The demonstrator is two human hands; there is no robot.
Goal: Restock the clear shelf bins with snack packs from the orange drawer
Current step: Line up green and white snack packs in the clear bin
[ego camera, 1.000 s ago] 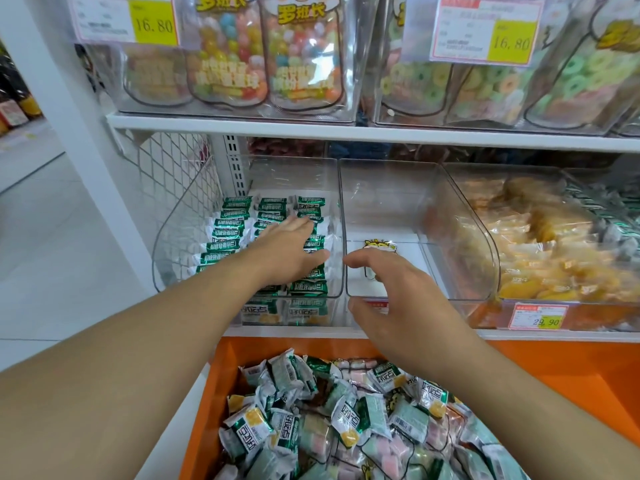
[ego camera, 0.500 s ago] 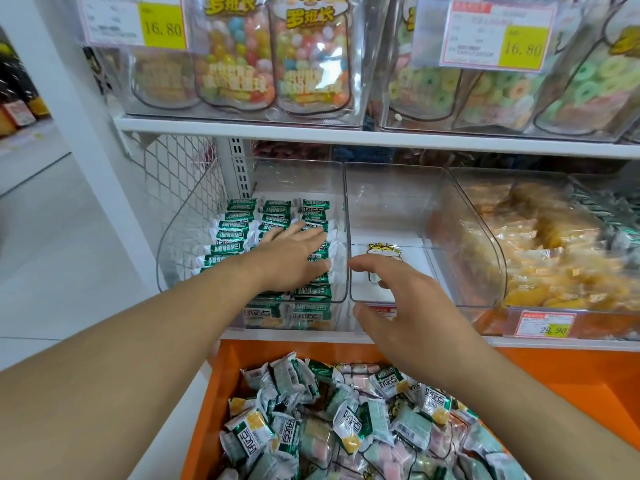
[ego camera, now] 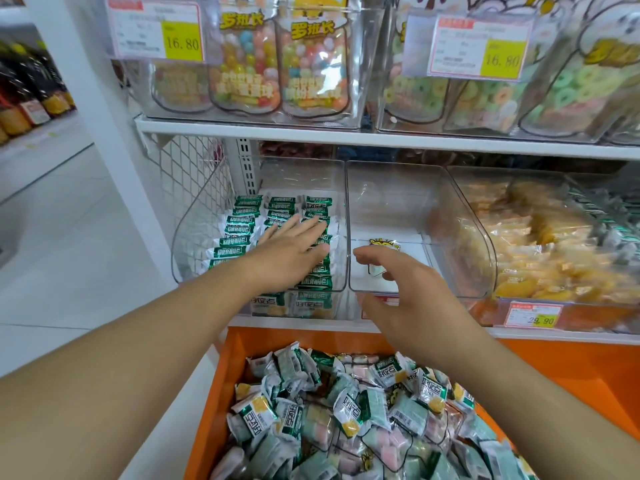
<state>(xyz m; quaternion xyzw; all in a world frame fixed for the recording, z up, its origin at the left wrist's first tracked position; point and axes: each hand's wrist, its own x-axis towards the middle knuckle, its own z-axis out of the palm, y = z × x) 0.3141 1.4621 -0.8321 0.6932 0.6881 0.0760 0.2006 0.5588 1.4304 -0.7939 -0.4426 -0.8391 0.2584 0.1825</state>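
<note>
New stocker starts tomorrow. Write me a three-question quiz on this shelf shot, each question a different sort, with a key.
1. True or false: the left hand lies flat, fingers straight, on the rows of green packs in the left clear bin.
2. Multiple choice: the middle clear bin holds
A) a full stack of green packs
B) almost nothing, one small pack near its front
C) yellow snacks
3. Fill in: the loose snack packs waiting to be shelved lie in the ______ drawer.

Key: 1 true; 2 B; 3 orange.
</note>
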